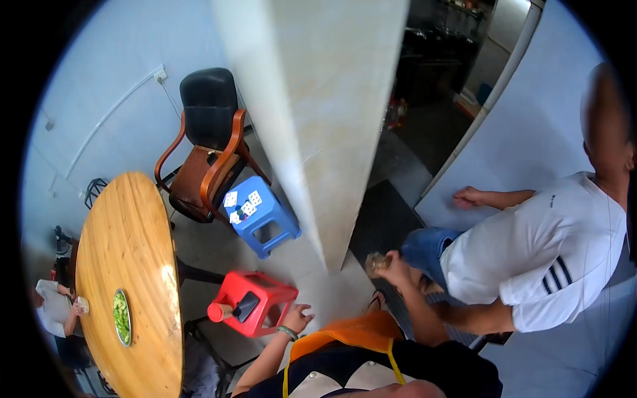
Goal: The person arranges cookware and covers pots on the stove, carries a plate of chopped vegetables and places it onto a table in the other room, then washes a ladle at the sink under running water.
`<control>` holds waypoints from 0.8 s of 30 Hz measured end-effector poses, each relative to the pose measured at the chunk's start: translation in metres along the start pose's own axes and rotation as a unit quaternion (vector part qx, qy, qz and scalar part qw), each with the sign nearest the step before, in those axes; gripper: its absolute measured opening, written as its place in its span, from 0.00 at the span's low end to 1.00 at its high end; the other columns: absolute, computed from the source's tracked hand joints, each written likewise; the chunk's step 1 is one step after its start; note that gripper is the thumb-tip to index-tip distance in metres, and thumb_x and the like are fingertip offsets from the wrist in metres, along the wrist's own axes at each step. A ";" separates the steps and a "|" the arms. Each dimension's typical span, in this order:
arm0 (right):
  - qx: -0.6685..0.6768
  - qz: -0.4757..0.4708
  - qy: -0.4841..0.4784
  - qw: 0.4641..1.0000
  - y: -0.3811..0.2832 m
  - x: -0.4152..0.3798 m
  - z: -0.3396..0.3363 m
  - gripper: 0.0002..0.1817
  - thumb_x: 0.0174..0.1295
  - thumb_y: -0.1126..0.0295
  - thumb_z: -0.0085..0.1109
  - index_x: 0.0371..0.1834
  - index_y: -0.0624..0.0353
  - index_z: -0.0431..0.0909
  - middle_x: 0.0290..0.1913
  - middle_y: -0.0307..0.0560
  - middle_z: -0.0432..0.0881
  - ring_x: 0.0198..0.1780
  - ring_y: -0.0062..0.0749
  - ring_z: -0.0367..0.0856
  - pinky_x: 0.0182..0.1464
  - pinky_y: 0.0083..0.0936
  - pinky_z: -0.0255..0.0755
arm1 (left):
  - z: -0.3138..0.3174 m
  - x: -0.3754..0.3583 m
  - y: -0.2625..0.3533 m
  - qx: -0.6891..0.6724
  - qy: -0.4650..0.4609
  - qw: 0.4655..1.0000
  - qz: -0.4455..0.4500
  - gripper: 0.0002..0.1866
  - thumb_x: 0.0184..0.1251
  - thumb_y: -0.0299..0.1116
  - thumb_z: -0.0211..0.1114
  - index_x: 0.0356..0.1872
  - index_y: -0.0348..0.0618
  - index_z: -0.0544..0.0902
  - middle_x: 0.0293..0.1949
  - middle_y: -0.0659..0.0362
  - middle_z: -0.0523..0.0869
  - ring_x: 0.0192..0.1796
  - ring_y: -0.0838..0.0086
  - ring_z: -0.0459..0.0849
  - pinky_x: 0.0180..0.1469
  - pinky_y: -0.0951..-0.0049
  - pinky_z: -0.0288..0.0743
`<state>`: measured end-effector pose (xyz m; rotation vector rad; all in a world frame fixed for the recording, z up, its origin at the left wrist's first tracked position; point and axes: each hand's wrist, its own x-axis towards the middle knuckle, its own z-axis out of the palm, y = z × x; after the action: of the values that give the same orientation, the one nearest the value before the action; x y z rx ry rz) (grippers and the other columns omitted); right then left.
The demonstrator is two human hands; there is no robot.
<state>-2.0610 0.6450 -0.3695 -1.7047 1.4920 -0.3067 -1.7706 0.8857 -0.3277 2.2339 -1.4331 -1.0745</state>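
My left hand (296,319), with a bracelet at the wrist, hangs beside the red stool (264,286). Its fingers are loosely bent and apart, with nothing in them. On that stool lie a dark phone (246,306) and a jar with a red lid (219,312). In front of the orange apron (345,335) I wear, my right hand (397,272) is closed round a small clear, brownish container (377,265); its exact kind is too blurred to tell.
A person in a white shirt (517,245) stands close at my right, one arm near my forearm. A blue stool (262,209) holds playing cards. Left are an armchair (209,113) and a wooden table (149,265) with a dish of green food (121,317); someone sits beyond. A pillar (312,106) stands ahead.
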 end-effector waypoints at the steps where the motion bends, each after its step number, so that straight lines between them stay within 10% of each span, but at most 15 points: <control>1: -0.006 -0.030 -0.007 1.000 -0.002 0.000 -0.005 0.38 0.35 0.55 0.70 0.51 0.54 0.64 0.49 0.61 0.72 0.51 0.51 0.73 0.50 0.36 0.69 | 0.015 0.012 0.017 0.011 -0.015 1.000 0.008 0.21 0.54 0.41 0.65 0.48 0.43 0.77 0.48 0.45 0.74 0.39 0.60 0.82 0.47 0.66 0.74; 6: -0.027 -0.119 -0.143 0.982 -0.014 -0.003 -0.032 0.38 0.39 0.56 0.69 0.54 0.53 0.62 0.49 0.60 0.72 0.49 0.50 0.74 0.49 0.36 0.69 | 0.083 0.073 0.099 0.035 -0.084 0.995 0.049 0.23 0.53 0.42 0.64 0.49 0.43 0.77 0.48 0.44 0.76 0.49 0.56 0.77 0.54 0.65 0.70; 9: 0.015 -0.017 -0.230 0.973 -0.006 0.008 -0.047 0.38 0.41 0.54 0.68 0.55 0.53 0.60 0.49 0.59 0.73 0.48 0.50 0.75 0.49 0.35 0.69 | 0.088 0.090 0.140 0.020 -0.070 0.995 0.064 0.21 0.54 0.42 0.63 0.48 0.44 0.78 0.48 0.44 0.77 0.51 0.56 0.76 0.55 0.65 0.69; 24: -0.084 -0.193 -0.133 0.969 -0.009 0.213 -0.181 0.38 0.38 0.56 0.69 0.52 0.57 0.61 0.45 0.53 0.75 0.49 0.50 0.73 0.50 0.38 0.69 | 0.056 0.227 0.279 -0.149 0.007 0.988 0.041 0.18 0.57 0.42 0.62 0.44 0.40 0.78 0.43 0.46 0.78 0.45 0.57 0.77 0.49 0.67 0.70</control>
<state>-2.1178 0.3759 -0.3190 -2.0810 1.0113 -0.1474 -1.9429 0.5661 -0.3031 1.9526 -1.2533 -1.1589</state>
